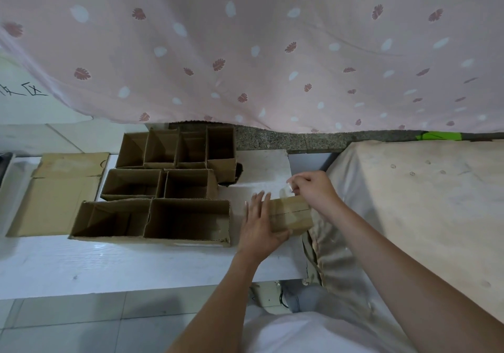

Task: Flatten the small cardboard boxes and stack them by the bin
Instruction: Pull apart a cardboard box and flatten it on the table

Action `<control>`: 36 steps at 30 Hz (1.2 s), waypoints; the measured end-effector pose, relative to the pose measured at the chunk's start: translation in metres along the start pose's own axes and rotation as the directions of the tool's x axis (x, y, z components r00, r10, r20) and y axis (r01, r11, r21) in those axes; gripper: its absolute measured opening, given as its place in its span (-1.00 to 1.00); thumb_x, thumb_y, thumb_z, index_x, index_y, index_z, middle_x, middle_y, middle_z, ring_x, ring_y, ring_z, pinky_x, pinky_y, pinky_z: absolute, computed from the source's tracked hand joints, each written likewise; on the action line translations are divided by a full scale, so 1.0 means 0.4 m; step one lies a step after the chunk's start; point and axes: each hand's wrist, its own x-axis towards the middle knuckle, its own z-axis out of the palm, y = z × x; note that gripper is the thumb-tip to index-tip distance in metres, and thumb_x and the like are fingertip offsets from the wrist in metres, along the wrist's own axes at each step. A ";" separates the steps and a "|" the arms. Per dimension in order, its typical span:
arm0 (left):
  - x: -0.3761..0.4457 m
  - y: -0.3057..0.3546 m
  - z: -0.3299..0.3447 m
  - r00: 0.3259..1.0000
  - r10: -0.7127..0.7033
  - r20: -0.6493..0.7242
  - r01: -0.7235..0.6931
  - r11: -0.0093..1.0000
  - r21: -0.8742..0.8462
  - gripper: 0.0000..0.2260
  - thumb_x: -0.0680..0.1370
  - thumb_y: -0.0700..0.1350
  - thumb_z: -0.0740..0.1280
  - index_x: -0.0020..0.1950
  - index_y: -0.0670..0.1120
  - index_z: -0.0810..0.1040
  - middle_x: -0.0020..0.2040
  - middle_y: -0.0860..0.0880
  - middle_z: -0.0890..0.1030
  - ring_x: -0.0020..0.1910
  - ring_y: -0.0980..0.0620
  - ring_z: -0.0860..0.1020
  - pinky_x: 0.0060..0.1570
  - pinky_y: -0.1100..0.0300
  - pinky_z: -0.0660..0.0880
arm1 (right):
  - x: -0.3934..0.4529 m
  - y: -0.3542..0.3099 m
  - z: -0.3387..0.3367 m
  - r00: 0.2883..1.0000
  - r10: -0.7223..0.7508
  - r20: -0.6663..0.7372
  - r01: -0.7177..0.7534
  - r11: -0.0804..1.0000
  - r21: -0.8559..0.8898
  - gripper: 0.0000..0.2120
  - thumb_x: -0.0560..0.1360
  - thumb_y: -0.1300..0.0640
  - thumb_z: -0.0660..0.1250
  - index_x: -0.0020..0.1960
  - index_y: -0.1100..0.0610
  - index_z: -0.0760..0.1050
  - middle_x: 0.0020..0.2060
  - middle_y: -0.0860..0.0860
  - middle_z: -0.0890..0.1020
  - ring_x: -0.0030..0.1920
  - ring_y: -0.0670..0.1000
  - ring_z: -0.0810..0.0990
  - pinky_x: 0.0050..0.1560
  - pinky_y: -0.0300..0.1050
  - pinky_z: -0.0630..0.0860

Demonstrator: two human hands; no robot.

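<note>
A small closed cardboard box (pixel 293 215), sealed with clear tape, stands on the white table (pixel 136 260) near its right end. My left hand (pixel 259 221) holds its left side, fingers straight on top and thumb curled round the near face. My right hand (pixel 313 189) pinches a strip of clear tape (pixel 288 187) lifted off the box's far top edge. Several open, upright cardboard boxes (pixel 188 220) stand packed together to the left. A flattened cardboard box (pixel 57 194) lies at the table's far left.
A pink leaf-patterned curtain (pixel 272 52) hangs behind the table. A cloth-covered surface (pixel 422 210) sits to the right, touching the table end. Grey floor tiles (pixel 81 325) lie in front. No bin is in view.
</note>
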 end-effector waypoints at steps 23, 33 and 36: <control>0.005 0.029 0.010 0.959 0.023 0.281 -0.173 0.836 0.520 -0.26 0.69 0.19 0.00 0.58 -0.14 -0.42 0.63 -0.18 -0.23 0.60 -0.17 -0.28 0.55 -0.17 -0.24 | -0.008 0.170 -0.106 0.987 -0.009 0.161 0.108 0.781 -0.615 -0.73 0.47 -0.12 0.46 0.05 0.02 0.70 0.02 0.00 0.31 0.10 0.08 0.50 0.22 -0.15 0.43; -0.003 -0.009 -0.011 0.965 0.024 0.262 -0.148 0.871 0.468 -0.26 0.60 0.26 -0.17 0.58 -0.13 -0.40 0.64 -0.14 -0.18 0.61 -0.13 -0.24 0.55 -0.14 -0.32 | 0.003 0.142 -0.119 0.999 0.036 0.003 -0.031 0.903 -0.428 -0.83 0.56 0.10 0.35 -0.19 0.08 0.58 -0.14 0.03 0.61 0.11 0.10 0.58 0.11 -0.12 0.47; -0.003 -0.011 -0.011 0.969 0.018 0.245 -0.118 0.910 0.397 -0.25 0.63 0.23 -0.04 0.60 -0.14 -0.34 0.64 -0.14 -0.13 0.62 -0.10 -0.22 0.55 -0.15 -0.31 | 0.003 0.129 -0.085 0.999 0.036 0.025 -0.022 0.905 -0.425 -0.83 0.61 0.17 0.20 -0.12 0.19 0.48 -0.19 0.15 0.67 -0.20 0.02 0.64 -0.27 -0.24 0.46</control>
